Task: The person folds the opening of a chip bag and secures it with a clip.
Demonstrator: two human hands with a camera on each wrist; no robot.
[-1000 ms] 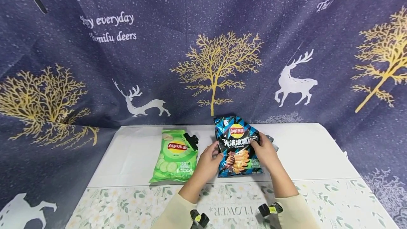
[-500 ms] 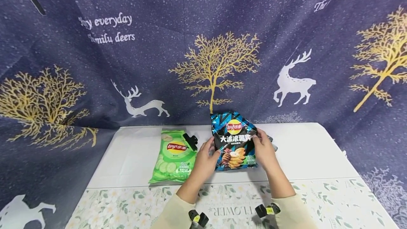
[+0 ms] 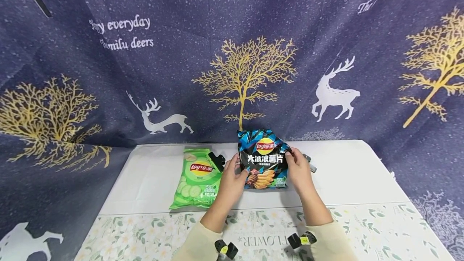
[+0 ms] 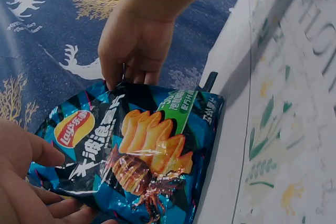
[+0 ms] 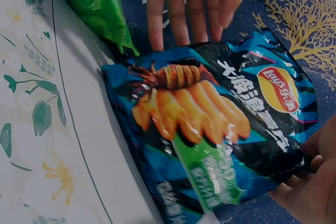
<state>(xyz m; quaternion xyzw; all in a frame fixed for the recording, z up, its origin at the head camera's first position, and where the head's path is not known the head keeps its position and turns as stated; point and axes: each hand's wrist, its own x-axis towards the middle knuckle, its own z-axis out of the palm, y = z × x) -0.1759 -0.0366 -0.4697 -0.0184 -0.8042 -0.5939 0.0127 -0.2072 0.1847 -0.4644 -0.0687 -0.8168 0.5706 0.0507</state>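
Note:
A blue and black Lay's potato chip bag (image 3: 264, 160) is held up at a tilt, printed side toward me, its upper right corner slanting down. My right hand (image 3: 299, 170) pinches its right edge, thumb in front and fingers behind, as the right wrist view also shows. At the left edge, my left hand (image 3: 232, 182) touches the bag with fairly straight fingers (image 5: 178, 22) reaching behind it; its thumb stands apart from the film. Left of that hand, a green Lay's chip bag (image 3: 197, 178) lies on the table, a black clip (image 3: 217, 161) at its upper right corner.
Behind my right hand, a grey object (image 3: 312, 167) on the white table (image 3: 348, 172) is mostly hidden. A flowered mat (image 3: 145, 233) covers the near part. A dark blue curtain (image 3: 174, 71) with deer and trees hangs close behind the table.
The blue bag has shifted up and slightly left, and its lower edge has come up in view. Both hands have moved left with it. The green bag stays where it was.

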